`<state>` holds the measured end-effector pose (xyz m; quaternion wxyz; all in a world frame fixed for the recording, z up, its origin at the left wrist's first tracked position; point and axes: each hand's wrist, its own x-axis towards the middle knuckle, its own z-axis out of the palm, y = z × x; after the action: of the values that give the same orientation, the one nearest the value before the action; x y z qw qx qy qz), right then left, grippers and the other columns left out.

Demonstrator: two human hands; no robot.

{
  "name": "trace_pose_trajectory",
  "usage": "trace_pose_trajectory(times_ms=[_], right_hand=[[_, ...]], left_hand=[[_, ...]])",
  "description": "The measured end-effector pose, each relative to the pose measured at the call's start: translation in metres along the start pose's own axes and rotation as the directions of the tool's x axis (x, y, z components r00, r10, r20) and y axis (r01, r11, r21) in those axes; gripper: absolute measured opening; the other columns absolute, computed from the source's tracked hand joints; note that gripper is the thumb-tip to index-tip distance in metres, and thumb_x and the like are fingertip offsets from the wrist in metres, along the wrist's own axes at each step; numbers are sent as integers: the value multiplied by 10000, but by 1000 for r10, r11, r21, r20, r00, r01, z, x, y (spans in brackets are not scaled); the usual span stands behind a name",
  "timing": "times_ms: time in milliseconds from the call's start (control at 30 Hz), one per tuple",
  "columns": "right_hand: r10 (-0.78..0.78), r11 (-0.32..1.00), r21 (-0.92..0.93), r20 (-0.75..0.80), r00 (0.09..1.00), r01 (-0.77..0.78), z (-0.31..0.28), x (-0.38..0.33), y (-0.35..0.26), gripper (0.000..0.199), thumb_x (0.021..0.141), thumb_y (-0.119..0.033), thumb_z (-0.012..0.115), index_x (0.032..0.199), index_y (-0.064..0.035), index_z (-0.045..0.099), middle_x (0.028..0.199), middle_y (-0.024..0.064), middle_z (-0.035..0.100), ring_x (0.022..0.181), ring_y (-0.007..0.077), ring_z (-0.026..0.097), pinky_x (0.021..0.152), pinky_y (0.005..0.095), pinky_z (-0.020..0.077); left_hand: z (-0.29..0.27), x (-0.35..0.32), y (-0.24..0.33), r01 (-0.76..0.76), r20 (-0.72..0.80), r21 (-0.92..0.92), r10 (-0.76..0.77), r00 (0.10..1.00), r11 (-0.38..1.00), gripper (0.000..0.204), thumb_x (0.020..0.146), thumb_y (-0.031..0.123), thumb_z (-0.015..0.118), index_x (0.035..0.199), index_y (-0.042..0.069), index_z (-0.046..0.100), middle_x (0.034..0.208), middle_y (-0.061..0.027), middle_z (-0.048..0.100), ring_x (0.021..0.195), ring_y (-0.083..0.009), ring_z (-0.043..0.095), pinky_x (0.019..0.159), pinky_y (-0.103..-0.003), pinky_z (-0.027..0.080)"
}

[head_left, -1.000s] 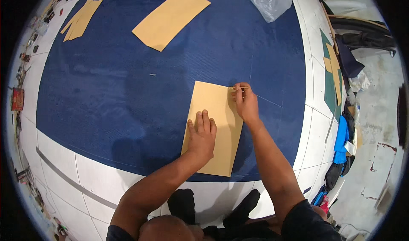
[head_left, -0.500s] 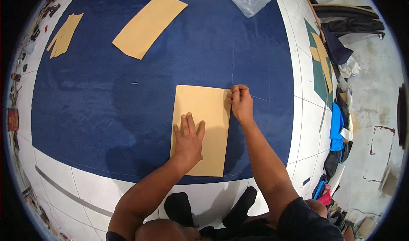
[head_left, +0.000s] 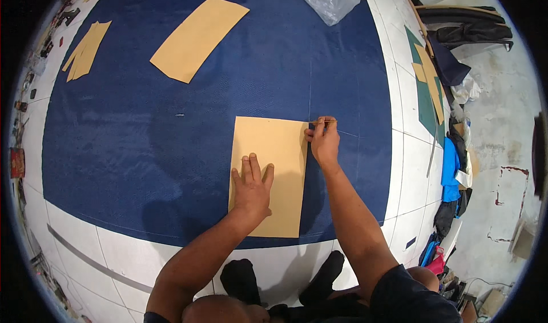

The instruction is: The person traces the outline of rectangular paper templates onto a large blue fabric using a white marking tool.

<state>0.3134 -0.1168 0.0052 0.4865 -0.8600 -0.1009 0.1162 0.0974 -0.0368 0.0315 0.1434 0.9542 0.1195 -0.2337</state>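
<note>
A wide dark blue cloth (head_left: 171,134) is spread over the pale tiled floor (head_left: 114,249), and on it, straight ahead of the person, lies a tan paper pattern piece (head_left: 279,151) — a tall rectangle whose long axis runs away from the person, toward the top of the view. The left hand (head_left: 251,187) lies flat on the lower half of that piece, fingers spread open and pressing it down. The right hand (head_left: 323,141) sits at the piece's upper right corner, just off its right edge, fingers pinched closed on a thin marking stick (head_left: 324,121) — what kind I cannot tell — whose tip lies on the cloth beside the top edge. So the right hand is the nearer to that corner, with the sheet lying to its left. A faint pale line (head_left: 310,89) runs up the cloth from there.
</note>
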Motion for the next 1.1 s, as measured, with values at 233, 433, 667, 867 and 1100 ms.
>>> trace_pose_trajectory(times_ms=[233,433,667,867,1100], right_hand=[[-25,997,-67,41,999,27,-2,5,13,243,1086,-231,477,1133,0,534,933,111,661,791,185,733,653,332,594],[-159,904,-385,105,982,188,28,-12,-13,277,1034,-269,514,1120,-28,619,949,219,723,917,429,697,826,506,534],[-247,904,-279,280,928,324,78,-29,-33,270,1035,-271,507,1139,-50,622,978,225,722,921,431,694,816,503,540],[-201,933,-230,306,931,277,84,-38,-47,303,1038,-283,508,1145,-25,626,964,224,716,910,442,682,819,497,535],[-336,836,-319,344,877,446,-17,3,-76,345,1053,-316,493,1105,-2,626,910,215,696,879,385,674,795,466,513]], left_hand=[[1,2,1,6,4,-23,-6,1000,1000,1249,646,544,903,1595,82,236,1577,-417,126,1496,-552,144,1141,-678,276],[3,3,1,15,8,-4,-14,1000,1000,1258,631,523,913,1595,85,233,1582,-412,121,1496,-552,145,1138,-675,284],[10,9,2,2,2,1,-2,1000,1000,1265,624,547,906,1593,85,237,1586,-405,124,1497,-546,145,1128,-685,289],[12,3,-1,16,-25,4,-16,1000,1000,1274,620,561,901,1597,94,228,1596,-397,119,1499,-540,152,1132,-676,290],[-1,5,-2,25,25,18,-26,999,1000,1296,619,601,885,1611,116,206,1626,-364,99,1513,-511,148,1137,-652,296]])
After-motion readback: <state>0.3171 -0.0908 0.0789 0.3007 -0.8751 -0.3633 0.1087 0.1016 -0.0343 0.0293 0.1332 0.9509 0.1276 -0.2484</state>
